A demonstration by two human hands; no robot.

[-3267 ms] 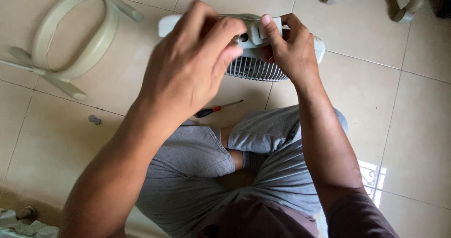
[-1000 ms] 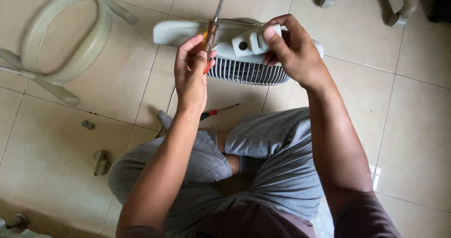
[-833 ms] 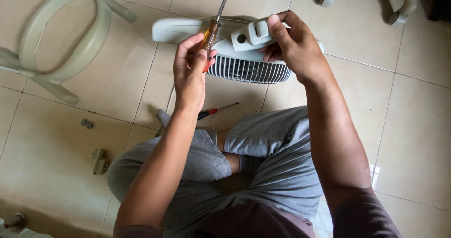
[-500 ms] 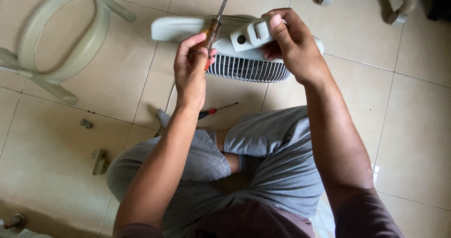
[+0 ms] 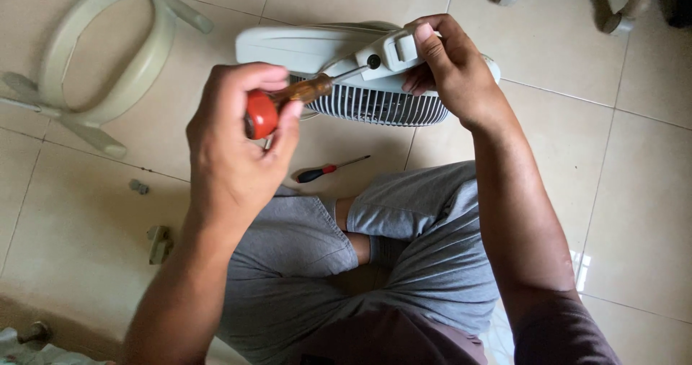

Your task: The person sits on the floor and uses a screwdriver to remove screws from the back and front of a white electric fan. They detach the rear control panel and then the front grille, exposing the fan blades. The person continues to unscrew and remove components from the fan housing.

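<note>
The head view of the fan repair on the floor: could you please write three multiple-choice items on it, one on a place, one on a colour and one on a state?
1. Where does the small spare screwdriver lie?
A. on the tiled floor in front of the knees
B. on the fan housing
C. inside the ring stand

2. What colour is the butt end of the screwdriver in the left hand?
A. blue
B. red
C. green

3. How does the right hand stand?
A. open and flat on the floor
B. resting on the knee
C. closed on the switch box of the fan

Key: 1 A, it lies on the tile between fan and knees; 2 B, a red cap shows above the amber handle; 3 C, the fingers and thumb wrap the box while the screwdriver tip meets its round hole.
</note>
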